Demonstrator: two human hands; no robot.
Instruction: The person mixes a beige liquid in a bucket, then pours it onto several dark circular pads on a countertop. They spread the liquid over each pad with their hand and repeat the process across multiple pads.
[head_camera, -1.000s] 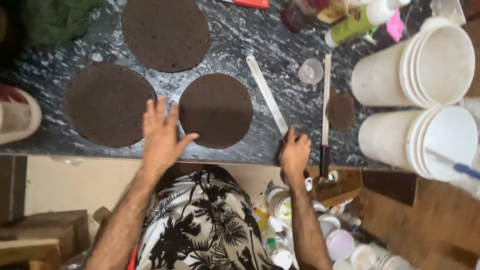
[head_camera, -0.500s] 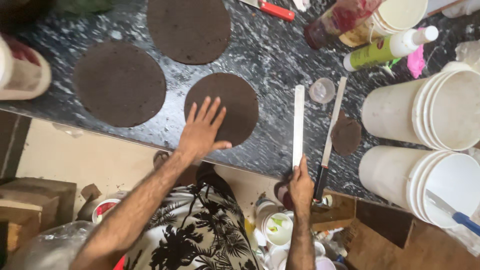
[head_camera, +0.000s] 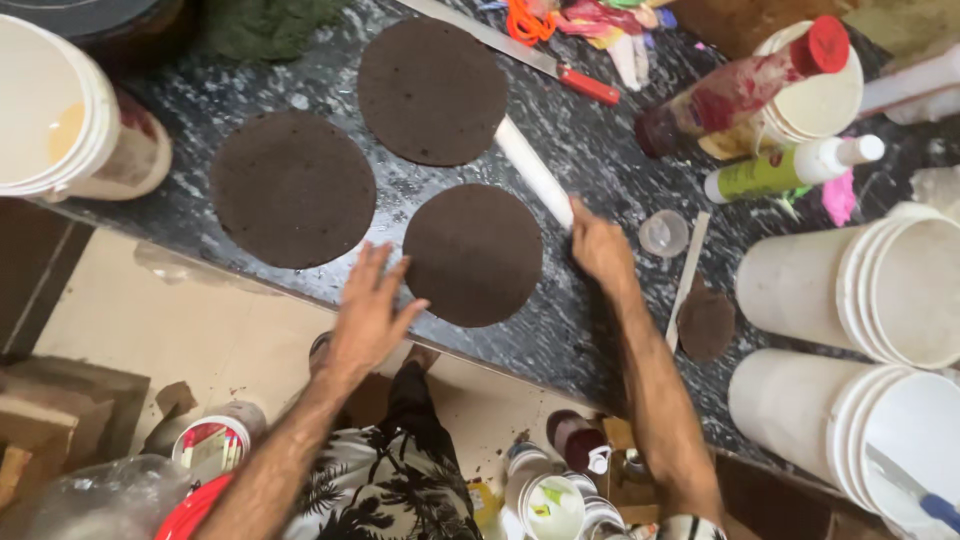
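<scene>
The right hand (head_camera: 600, 250) is closing around the near end of a long white spatula blade (head_camera: 533, 168), fingers wrapped over the handle so the handle itself is hidden. The blade is running away from the hand toward the far left — its long axis slanting up across the dark marble counter (head_camera: 600, 160) — and its far tip is lying just beside the rim of the far brown cake round (head_camera: 432, 90). The near brown cake round (head_camera: 473, 254) is sitting immediately left of that hand, almost touching the knuckles, so the right hand is the closer of the two to the tool and level with the disc's right edge.

The left hand (head_camera: 370, 315) is hovering with fingers spread and empty, fingertips reaching the near-left edge of the same near round; whether they are actually touching it is hard to tell. A third brown round (head_camera: 292, 188) is lying further left, apart from both hands.

A second narrow spatula (head_camera: 686, 275) is resting right of the right wrist, its near end over a small brown patch. The stacked white buckets (head_camera: 870, 290) at the right are cut off by the picture's edge — their contents are not showing.
</scene>
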